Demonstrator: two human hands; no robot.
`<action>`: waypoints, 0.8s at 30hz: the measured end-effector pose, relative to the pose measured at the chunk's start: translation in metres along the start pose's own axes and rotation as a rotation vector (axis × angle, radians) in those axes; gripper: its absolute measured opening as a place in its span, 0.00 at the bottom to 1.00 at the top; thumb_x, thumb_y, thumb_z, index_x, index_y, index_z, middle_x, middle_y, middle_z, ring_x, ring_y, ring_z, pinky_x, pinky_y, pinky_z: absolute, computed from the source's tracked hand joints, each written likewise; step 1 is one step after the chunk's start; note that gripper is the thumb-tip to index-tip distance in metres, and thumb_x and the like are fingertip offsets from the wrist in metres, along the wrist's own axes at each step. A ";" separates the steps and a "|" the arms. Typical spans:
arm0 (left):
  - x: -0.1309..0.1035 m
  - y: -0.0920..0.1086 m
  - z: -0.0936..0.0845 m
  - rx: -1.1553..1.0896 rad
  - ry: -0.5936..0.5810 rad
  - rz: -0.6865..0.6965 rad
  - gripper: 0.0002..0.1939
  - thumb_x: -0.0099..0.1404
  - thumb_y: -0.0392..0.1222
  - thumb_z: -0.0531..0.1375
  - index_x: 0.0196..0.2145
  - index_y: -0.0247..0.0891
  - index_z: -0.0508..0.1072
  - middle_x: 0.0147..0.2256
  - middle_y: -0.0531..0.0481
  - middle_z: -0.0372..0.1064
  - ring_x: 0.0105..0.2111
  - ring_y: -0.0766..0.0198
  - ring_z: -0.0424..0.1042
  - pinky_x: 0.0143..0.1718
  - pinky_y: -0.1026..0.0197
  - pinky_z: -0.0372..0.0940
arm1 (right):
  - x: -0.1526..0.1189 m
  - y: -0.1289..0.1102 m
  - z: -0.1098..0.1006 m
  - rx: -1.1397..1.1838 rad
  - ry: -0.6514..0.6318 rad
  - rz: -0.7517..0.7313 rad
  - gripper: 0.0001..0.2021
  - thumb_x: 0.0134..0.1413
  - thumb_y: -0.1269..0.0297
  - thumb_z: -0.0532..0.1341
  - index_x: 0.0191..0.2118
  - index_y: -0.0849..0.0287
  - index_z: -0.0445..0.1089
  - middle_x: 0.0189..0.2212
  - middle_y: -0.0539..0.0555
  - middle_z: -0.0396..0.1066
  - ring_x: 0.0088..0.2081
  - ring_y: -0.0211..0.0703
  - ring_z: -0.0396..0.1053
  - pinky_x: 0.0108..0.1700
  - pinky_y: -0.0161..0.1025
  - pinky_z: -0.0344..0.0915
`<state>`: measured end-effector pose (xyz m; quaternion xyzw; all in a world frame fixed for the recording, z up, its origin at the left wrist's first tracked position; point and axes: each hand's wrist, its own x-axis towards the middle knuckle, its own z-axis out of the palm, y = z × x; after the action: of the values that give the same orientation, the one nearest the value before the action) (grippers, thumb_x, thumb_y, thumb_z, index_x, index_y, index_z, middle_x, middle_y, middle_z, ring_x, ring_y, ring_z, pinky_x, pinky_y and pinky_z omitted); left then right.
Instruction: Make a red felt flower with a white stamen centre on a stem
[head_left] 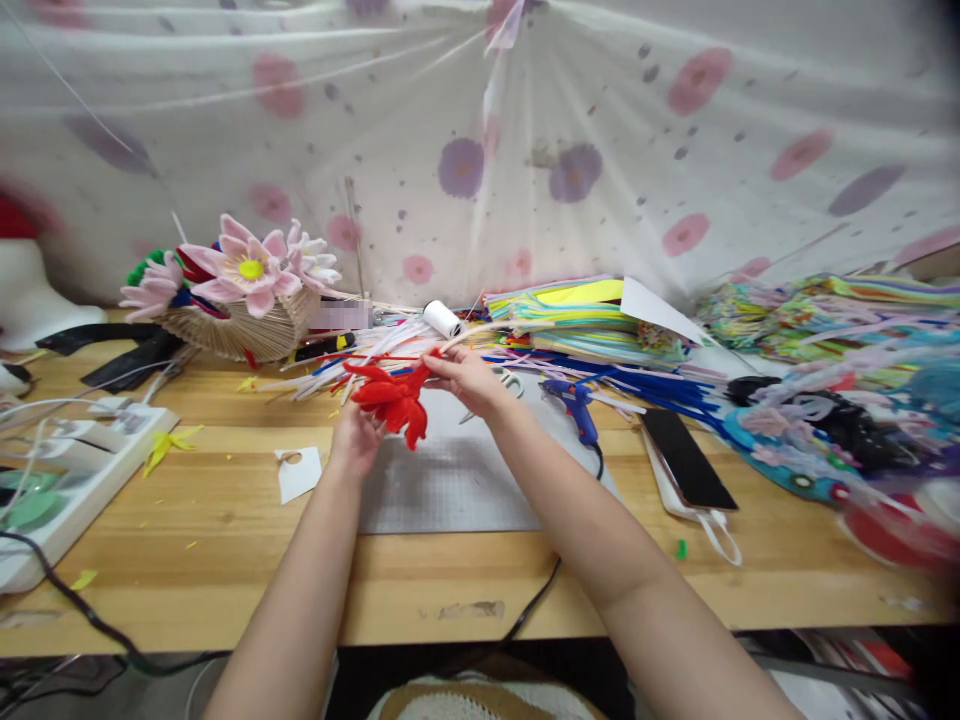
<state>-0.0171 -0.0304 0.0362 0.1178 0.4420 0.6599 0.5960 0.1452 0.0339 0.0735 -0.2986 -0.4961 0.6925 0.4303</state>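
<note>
A red fuzzy flower (396,402) with long pointed petals is held up over the left part of a grey cutting mat (465,490). My left hand (355,438) is closed at its lower left side, fingers partly hidden behind the petals. At the flower's upper right end, my right hand (463,378) pinches its narrow base between thumb and fingers. Just behind my right hand lie scissors (510,381), partly covered by the wrist. A white spool (442,319) lies beyond the hands, among loose pipe cleaners.
A blue glue gun (574,405) and a black phone (688,460) lie to the right. Pipe cleaner bundles (577,320) line the back. On the left are a basket (240,325) with pink flowers, a power strip (90,480) and a white paper piece (298,474).
</note>
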 end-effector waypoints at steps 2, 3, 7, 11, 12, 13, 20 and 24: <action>0.003 0.003 -0.007 0.001 0.151 0.012 0.09 0.67 0.41 0.51 0.33 0.36 0.67 0.30 0.49 0.71 0.27 0.66 0.72 0.27 0.64 0.68 | 0.006 -0.012 -0.010 -0.077 0.141 -0.055 0.11 0.41 0.64 0.68 0.30 0.59 0.66 0.28 0.49 0.73 0.30 0.36 0.71 0.35 0.36 0.70; 0.004 0.005 -0.011 -0.002 0.202 0.029 0.09 0.67 0.41 0.51 0.32 0.36 0.66 0.31 0.49 0.70 0.28 0.66 0.73 0.28 0.64 0.68 | 0.009 -0.017 -0.016 -0.150 0.241 -0.105 0.11 0.41 0.66 0.68 0.29 0.59 0.65 0.26 0.48 0.72 0.29 0.36 0.71 0.34 0.37 0.70; 0.005 0.005 -0.021 -0.003 0.255 0.102 0.06 0.66 0.36 0.51 0.32 0.35 0.66 0.32 0.51 0.69 0.28 0.68 0.72 0.29 0.65 0.68 | 0.014 -0.031 -0.031 -0.368 0.290 -0.208 0.07 0.41 0.69 0.65 0.28 0.59 0.65 0.26 0.48 0.72 0.29 0.40 0.72 0.35 0.41 0.71; 0.002 0.002 -0.022 0.000 0.252 0.114 0.05 0.64 0.34 0.51 0.33 0.35 0.67 0.32 0.50 0.68 0.27 0.68 0.71 0.28 0.65 0.67 | 0.014 -0.029 -0.032 -0.432 0.283 -0.198 0.07 0.41 0.68 0.65 0.29 0.59 0.66 0.26 0.48 0.72 0.31 0.42 0.73 0.38 0.43 0.71; 0.002 0.001 -0.022 0.005 0.253 0.119 0.04 0.64 0.34 0.52 0.33 0.35 0.67 0.33 0.50 0.68 0.27 0.68 0.71 0.28 0.65 0.67 | 0.014 -0.027 -0.032 -0.434 0.293 -0.183 0.08 0.41 0.68 0.65 0.29 0.59 0.65 0.25 0.48 0.72 0.31 0.42 0.72 0.38 0.43 0.71; 0.001 0.000 -0.021 0.014 0.257 0.124 0.04 0.63 0.33 0.53 0.33 0.34 0.67 0.33 0.50 0.68 0.26 0.68 0.71 0.27 0.65 0.66 | 0.014 -0.025 -0.032 -0.427 0.306 -0.171 0.08 0.40 0.68 0.65 0.29 0.59 0.65 0.25 0.48 0.72 0.30 0.41 0.72 0.37 0.42 0.71; -0.001 -0.006 -0.016 0.095 0.232 0.203 0.08 0.55 0.29 0.58 0.34 0.35 0.66 0.33 0.51 0.68 0.27 0.68 0.72 0.29 0.65 0.67 | 0.006 -0.012 -0.035 0.035 0.140 0.022 0.12 0.40 0.68 0.68 0.27 0.59 0.62 0.23 0.47 0.70 0.26 0.35 0.70 0.35 0.35 0.70; -0.005 -0.015 -0.004 0.133 0.118 0.199 0.08 0.54 0.32 0.60 0.34 0.36 0.66 0.33 0.51 0.69 0.29 0.67 0.73 0.30 0.63 0.67 | 0.008 -0.001 -0.035 0.181 0.007 0.092 0.12 0.41 0.65 0.67 0.31 0.59 0.63 0.23 0.46 0.70 0.25 0.34 0.68 0.32 0.33 0.68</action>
<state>-0.0081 -0.0384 0.0249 0.1616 0.5052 0.6908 0.4915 0.1717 0.0563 0.0627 -0.2833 -0.4157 0.7526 0.4248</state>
